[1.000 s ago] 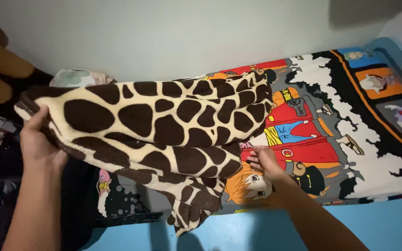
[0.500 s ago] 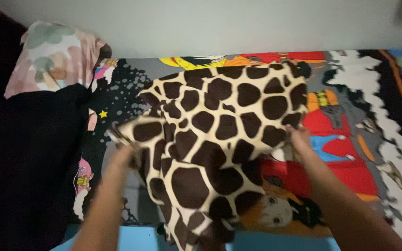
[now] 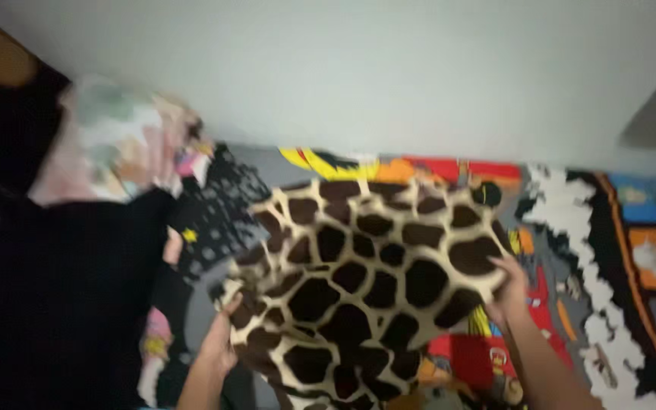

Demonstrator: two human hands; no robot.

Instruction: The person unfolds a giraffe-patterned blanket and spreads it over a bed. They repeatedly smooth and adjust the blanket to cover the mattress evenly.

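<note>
The giraffe-patterned blanket (image 3: pixel 377 281) lay bunched on the bed (image 3: pixel 571 228), its far edge just short of the pale wall (image 3: pixel 389 68) at 12 o'clock. The left hand (image 3: pixel 218 345) gripped the blanket's edge at 8 o'clock, fingers clenched in the fleece; the right hand (image 3: pixel 509 292) pinched the corner at 3 o'clock, fingers closed on it. Open sheet remained at 3 o'clock; at 9 o'clock a black cloth (image 3: pixel 55 288) and a floral pillow (image 3: pixel 115 144) crowded close. Against half a second earlier, the blanket sat more folded and compact, and both hands had dropped lower in view. The blanket looked soft and plush, with dark brown patches on cream; the cartoon-printed sheet lay flat and smooth. The picture was blurred.
</note>
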